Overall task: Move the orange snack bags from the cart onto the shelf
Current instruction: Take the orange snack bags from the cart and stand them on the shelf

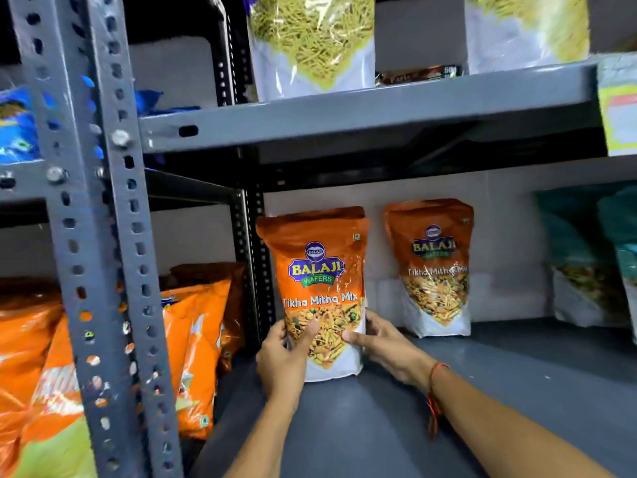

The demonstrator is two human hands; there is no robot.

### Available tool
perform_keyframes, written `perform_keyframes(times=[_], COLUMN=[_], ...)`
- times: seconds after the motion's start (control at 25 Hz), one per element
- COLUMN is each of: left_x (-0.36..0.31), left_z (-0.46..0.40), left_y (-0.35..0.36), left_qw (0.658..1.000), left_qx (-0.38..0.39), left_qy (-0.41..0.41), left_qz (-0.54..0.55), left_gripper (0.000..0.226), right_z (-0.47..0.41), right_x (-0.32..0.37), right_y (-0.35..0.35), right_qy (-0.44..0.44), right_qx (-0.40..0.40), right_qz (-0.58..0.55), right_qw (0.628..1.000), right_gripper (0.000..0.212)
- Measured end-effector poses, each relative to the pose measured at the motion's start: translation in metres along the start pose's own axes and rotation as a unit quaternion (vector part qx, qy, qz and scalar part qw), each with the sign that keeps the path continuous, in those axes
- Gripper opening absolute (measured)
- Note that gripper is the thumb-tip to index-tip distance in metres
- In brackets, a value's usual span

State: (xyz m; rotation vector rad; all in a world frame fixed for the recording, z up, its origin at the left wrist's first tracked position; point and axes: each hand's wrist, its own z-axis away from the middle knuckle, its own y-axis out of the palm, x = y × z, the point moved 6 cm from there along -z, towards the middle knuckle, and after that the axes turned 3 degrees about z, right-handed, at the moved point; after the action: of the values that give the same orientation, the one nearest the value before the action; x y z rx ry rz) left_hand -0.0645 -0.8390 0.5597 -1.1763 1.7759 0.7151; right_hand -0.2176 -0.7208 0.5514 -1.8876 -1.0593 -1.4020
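Where the grey shelf (pixel 499 401) meets its left rear corner, an orange bag (pixel 319 270) stands upright, base on the shelf board, printed face toward the camera. The left hand (pixel 281 360) is curled around the bag's lower left edge, thumb across the clear window. The right hand (pixel 386 346) is closed on the lower right edge, thumb on the front and fingers (pixel 370 317) wrapped behind. A red thread (pixel 435 384) circles the right wrist. A second orange bag (pixel 432 267) of the same print stands upright to the right, well apart from the held one and close to the back wall (pixel 510 243). A top edge shows just behind the held bag, possibly another bag, though the view does not settle it. Teal bags (pixel 586 257) stand at the far right of the same shelf. On the shelf above, clear bags (pixel 312 43) of yellow strands stand in a row. Left of the perforated upright (pixel 103 236), the neighbouring bay holds leaning orange packs (pixel 196 346), with blue packs (pixel 15 125) on the level above.
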Motion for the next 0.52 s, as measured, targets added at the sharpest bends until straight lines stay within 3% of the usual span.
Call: perform_keyframes(times=[0.16, 0.28, 0.4, 0.52], left_x=[0.001, -0.001, -0.009, -0.034], left_z=[-0.002, 0.001, 0.007, 0.022], left_y=[0.002, 0.004, -0.003, -0.007], left_qw=[1.0, 0.999, 0.999, 0.994], left_qx=[0.015, 0.031, 0.016, -0.035], left_qy=[-0.006, -0.011, 0.024, 0.099], left_qz=[0.021, 0.03, 0.015, 0.025], left_gripper=[0.03, 0.042, 0.068, 0.064], right_z=[-0.005, -0.003, 0.013, 0.044], right_x=[-0.004, -0.005, 0.012, 0.049], right_y=[0.001, -0.001, -0.004, -0.005], right_qy=[0.013, 0.006, -0.011, -0.081], right_qx=[0.019, -0.014, -0.106, -0.229], right_qz=[-0.004, 0.049, 0.114, 0.092], right_qw=[1.0, 0.999, 0.988, 0.966], right_gripper=[0.051, 0.062, 0.088, 0.077])
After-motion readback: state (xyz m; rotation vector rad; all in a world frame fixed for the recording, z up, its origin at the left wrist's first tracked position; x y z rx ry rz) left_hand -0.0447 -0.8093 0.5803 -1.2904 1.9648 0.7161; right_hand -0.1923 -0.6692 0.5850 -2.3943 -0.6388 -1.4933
